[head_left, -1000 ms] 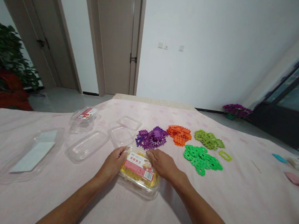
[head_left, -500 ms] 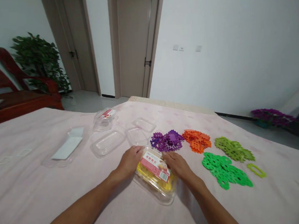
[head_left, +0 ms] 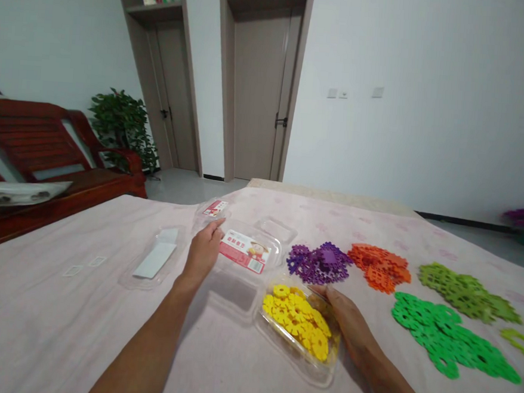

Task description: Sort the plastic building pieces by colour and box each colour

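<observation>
While my left hand (head_left: 204, 249) pinches the labelled lid (head_left: 244, 252), my right hand (head_left: 347, 316) grips the clear container (head_left: 298, 359) of yellow pieces (head_left: 300, 322) on the tabletop (head_left: 214, 373), near the purple pieces (head_left: 320, 263); uneven pressure on its rim, I judge, could tip and spill it.

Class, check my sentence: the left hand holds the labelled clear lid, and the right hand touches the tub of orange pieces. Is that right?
Not quite: the pieces in the tub are yellow, as the head view shows. The left hand does hold the labelled clear lid, and the right hand touches the tub.
</observation>
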### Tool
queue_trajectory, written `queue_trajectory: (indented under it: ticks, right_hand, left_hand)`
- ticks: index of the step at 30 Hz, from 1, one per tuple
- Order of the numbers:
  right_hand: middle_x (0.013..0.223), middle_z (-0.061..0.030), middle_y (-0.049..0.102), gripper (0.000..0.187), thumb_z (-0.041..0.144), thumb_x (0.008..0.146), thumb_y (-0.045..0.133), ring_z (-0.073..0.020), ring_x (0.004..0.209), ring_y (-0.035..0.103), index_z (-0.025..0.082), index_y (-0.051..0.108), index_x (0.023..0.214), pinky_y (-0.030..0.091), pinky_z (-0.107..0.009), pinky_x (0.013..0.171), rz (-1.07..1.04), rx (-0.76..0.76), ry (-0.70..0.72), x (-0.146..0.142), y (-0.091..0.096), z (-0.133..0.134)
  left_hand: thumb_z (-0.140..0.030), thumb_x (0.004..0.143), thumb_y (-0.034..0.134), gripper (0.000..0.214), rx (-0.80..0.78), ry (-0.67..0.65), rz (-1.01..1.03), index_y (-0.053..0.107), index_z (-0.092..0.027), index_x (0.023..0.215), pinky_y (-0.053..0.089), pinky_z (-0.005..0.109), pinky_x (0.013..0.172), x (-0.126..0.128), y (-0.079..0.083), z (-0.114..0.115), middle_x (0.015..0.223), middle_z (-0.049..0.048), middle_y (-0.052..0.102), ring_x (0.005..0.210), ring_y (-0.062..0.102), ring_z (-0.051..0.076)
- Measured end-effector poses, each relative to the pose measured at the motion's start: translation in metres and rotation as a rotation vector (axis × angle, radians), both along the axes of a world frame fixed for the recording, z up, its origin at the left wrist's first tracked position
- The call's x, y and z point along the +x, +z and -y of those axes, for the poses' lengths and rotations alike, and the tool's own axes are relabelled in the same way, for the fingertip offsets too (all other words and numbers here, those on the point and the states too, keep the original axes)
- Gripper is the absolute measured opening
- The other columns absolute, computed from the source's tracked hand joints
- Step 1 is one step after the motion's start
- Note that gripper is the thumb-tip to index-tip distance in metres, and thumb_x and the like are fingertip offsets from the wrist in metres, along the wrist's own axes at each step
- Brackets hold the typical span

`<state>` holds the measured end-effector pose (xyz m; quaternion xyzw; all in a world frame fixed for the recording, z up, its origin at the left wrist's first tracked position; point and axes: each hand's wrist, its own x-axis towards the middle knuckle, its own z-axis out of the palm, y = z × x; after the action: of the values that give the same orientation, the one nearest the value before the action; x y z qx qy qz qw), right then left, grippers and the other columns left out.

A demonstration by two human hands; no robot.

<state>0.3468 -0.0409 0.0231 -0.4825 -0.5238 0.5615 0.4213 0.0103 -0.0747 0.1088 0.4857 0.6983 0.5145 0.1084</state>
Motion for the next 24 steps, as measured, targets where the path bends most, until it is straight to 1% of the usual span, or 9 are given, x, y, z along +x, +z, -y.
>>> queue_trajectory:
  ticks: [3, 6, 9, 12, 14, 17, 20, 22, 24]
  right_hand:
    - [0.106, -0.0138, 0.074, 0.06, 0.071, 0.068, 0.068, -0.035, 0.104, 0.064, 0.017, 0.079, 0.092, 0.048, -0.047, 0.095, 0.013, 0.026, -0.033, -0.001, 0.001, 0.0]
    - [0.104, -0.0138, 0.075, 0.061, 0.073, 0.069, 0.066, -0.0339, 0.1, 0.065, 0.017, 0.079, 0.09, 0.048, -0.046, 0.094, 0.017, 0.034, -0.044, -0.001, 0.004, 0.001]
    - [0.104, -0.014, 0.075, 0.061, 0.073, 0.071, 0.064, -0.0335, 0.099, 0.066, 0.017, 0.079, 0.09, 0.048, -0.046, 0.094, 0.015, 0.04, -0.043, -0.001, 0.004, 0.003]
    - [0.103, -0.0144, 0.075, 0.062, 0.073, 0.072, 0.062, -0.0333, 0.096, 0.067, 0.016, 0.078, 0.09, 0.05, -0.045, 0.09, 0.017, 0.046, -0.035, -0.001, 0.003, 0.003]
    - [0.103, -0.0146, 0.075, 0.062, 0.073, 0.073, 0.062, -0.0331, 0.095, 0.067, 0.016, 0.078, 0.091, 0.051, -0.045, 0.088, 0.02, 0.047, -0.022, -0.001, 0.003, 0.002]
    - [0.103, -0.0146, 0.075, 0.062, 0.073, 0.072, 0.062, -0.0322, 0.095, 0.067, 0.016, 0.078, 0.091, 0.05, -0.043, 0.09, 0.031, 0.046, -0.017, -0.001, 0.005, 0.002]
    - [0.104, -0.0145, 0.075, 0.063, 0.074, 0.07, 0.063, -0.0316, 0.096, 0.067, 0.016, 0.078, 0.09, 0.048, -0.042, 0.093, 0.027, 0.043, -0.031, -0.001, 0.007, 0.002]
    - [0.104, -0.0144, 0.075, 0.062, 0.073, 0.069, 0.064, -0.0315, 0.096, 0.067, 0.016, 0.078, 0.089, 0.048, -0.042, 0.093, 0.022, 0.04, -0.042, -0.002, 0.007, 0.003]
    - [0.103, -0.0142, 0.075, 0.06, 0.071, 0.068, 0.066, -0.0312, 0.095, 0.067, 0.016, 0.078, 0.088, 0.049, -0.042, 0.091, 0.021, 0.035, -0.049, -0.003, 0.008, 0.003]
  left_hand:
    - [-0.024, 0.088, 0.043, 0.05, -0.077, 0.103, -0.025, 0.059, -0.015, 0.134, 0.043, 0.035, 0.101, -0.028, -0.006, -0.003, 0.129, 0.0121, 0.067, 0.117, 0.062, 0.023]
    - [-0.026, 0.088, 0.044, 0.05, -0.164, 0.145, -0.06, 0.058, -0.015, 0.135, 0.044, 0.034, 0.099, -0.045, -0.013, -0.005, 0.129, 0.0135, 0.067, 0.119, 0.061, 0.025]
    - [-0.029, 0.087, 0.046, 0.051, -0.239, 0.13, -0.042, 0.057, -0.015, 0.135, 0.051, 0.032, 0.083, -0.054, -0.02, -0.006, 0.116, 0.0132, 0.072, 0.097, 0.069, 0.023]
    - [-0.03, 0.087, 0.045, 0.053, -0.291, 0.11, -0.059, 0.055, -0.014, 0.137, 0.052, 0.03, 0.071, -0.061, -0.026, -0.008, 0.108, 0.0128, 0.073, 0.074, 0.069, 0.019]
    - [-0.03, 0.087, 0.045, 0.052, -0.291, 0.112, -0.138, 0.058, -0.013, 0.134, 0.052, 0.03, 0.076, -0.064, -0.028, -0.008, 0.11, 0.0135, 0.072, 0.08, 0.069, 0.02]
    - [-0.031, 0.084, 0.05, 0.047, -0.289, 0.112, -0.225, 0.064, -0.015, 0.126, 0.049, 0.031, 0.087, -0.071, -0.029, -0.007, 0.115, 0.0129, 0.071, 0.101, 0.068, 0.024]
    - [-0.035, 0.084, 0.051, 0.046, -0.333, 0.112, -0.25, 0.064, -0.019, 0.125, 0.048, 0.032, 0.09, -0.088, -0.026, -0.003, 0.117, 0.0107, 0.072, 0.107, 0.066, 0.025]
    - [-0.039, 0.085, 0.05, 0.049, -0.388, 0.17, -0.298, 0.062, -0.02, 0.129, 0.048, 0.035, 0.092, -0.107, -0.024, 0.002, 0.122, 0.0108, 0.069, 0.111, 0.064, 0.027]
    - [-0.046, 0.084, 0.052, 0.057, -0.49, 0.279, -0.36, 0.057, -0.021, 0.135, 0.047, 0.042, 0.095, -0.129, -0.025, 0.007, 0.131, 0.0135, 0.063, 0.118, 0.059, 0.033]
